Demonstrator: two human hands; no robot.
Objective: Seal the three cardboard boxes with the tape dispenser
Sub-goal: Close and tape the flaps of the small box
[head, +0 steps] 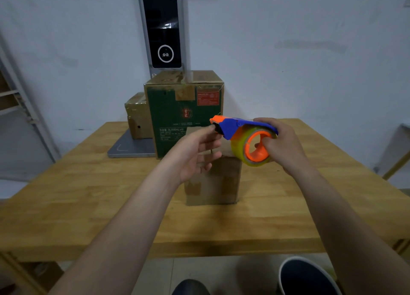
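Tape dispenser (244, 137) held up at centre frame, above the plain box (213, 183).
It is gripped by the right hand (281, 146), fingers curled through the orange core. Its front end is met by the left hand (197, 152); a pinch cannot be made out. Behind, on the table (88, 194), the green box (184, 112) and small box (137, 117) are seen.

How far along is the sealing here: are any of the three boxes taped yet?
Done: the green box is closed with a glossy strip across its top, likely tape; the small box beside it looks closed, tape unclear. In hand: the right hand grips the dispenser above the front box; the left hand reaches its cutter end, grip blurred. Remaining: taping the front box, whose top is mostly hidden.
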